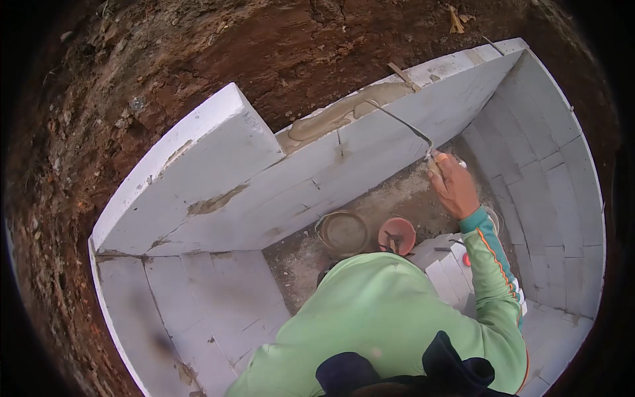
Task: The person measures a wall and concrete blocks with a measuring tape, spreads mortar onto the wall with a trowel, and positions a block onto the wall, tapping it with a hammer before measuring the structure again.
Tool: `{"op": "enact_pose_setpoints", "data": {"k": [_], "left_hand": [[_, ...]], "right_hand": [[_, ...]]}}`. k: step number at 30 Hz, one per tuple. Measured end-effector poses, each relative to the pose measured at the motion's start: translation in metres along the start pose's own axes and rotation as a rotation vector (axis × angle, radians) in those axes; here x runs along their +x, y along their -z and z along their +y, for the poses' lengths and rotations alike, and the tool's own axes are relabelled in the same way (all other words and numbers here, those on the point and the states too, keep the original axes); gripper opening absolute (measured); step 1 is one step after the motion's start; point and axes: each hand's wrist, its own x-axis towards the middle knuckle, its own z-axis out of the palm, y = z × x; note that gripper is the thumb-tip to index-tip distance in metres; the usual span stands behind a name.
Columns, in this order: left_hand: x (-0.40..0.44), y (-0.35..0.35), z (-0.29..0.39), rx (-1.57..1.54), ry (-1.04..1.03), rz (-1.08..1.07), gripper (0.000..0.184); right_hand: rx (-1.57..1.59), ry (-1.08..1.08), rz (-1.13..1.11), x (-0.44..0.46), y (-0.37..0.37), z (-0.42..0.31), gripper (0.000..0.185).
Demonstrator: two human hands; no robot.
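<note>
My right hand point(454, 187) is closed around the handle of a trowel point(413, 128), arm stretched forward over the white block wall. The trowel's thin bent metal shank reaches to the wall's top, its tip at the wet grey mortar point(324, 119) spread there. Left of the mortar, a large white block point(192, 155) stands higher than the rest of that course. A small flat strip point(403, 76) lies across the wall top at the mortar's right end. My left hand is out of view.
White block walls point(549, 178) enclose me, with reddish earth point(291, 40) behind them. On the floor stand a round bucket of grey mortar point(347, 231) and a pinkish-red bucket point(397, 231) with something inside. White blocks point(450, 274) are stacked by my right side.
</note>
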Motion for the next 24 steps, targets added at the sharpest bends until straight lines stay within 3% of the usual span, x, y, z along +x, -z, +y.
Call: {"op": "enact_pose_setpoints", "data": {"k": [4, 8, 10, 13, 19, 21, 24], "left_hand": [[0.013, 0.042, 0.009, -0.178, -0.003, 0.15, 0.05], [-0.018, 0.155, 0.074, -0.948, 0.144, 0.28, 0.049], [-0.04, 0.197, 0.109, -1.103, 0.159, 0.428, 0.049], [-0.012, 0.161, 0.082, -0.896, 0.027, 0.553, 0.048], [0.019, 0.045, 0.029, -0.284, 0.004, 0.166, 0.045], [0.015, 0.029, 0.026, -0.182, -0.016, 0.105, 0.044], [0.002, 0.027, 0.026, -0.139, -0.005, 0.045, 0.043]], "right_hand": [[-0.227, 0.136, -0.085, 0.045, 0.003, -0.046, 0.037], [-0.443, 0.328, -0.071, 0.075, 0.003, -0.032, 0.041], [-0.526, 0.316, -0.064, 0.088, 0.012, -0.015, 0.042], [-0.672, 0.209, -0.06, 0.094, 0.044, 0.018, 0.04], [-0.764, 0.016, -0.041, 0.105, 0.079, 0.076, 0.035], [-0.734, -0.094, -0.083, 0.105, 0.086, 0.094, 0.041], [-0.571, -0.218, -0.08, 0.1, 0.085, 0.123, 0.033]]}}
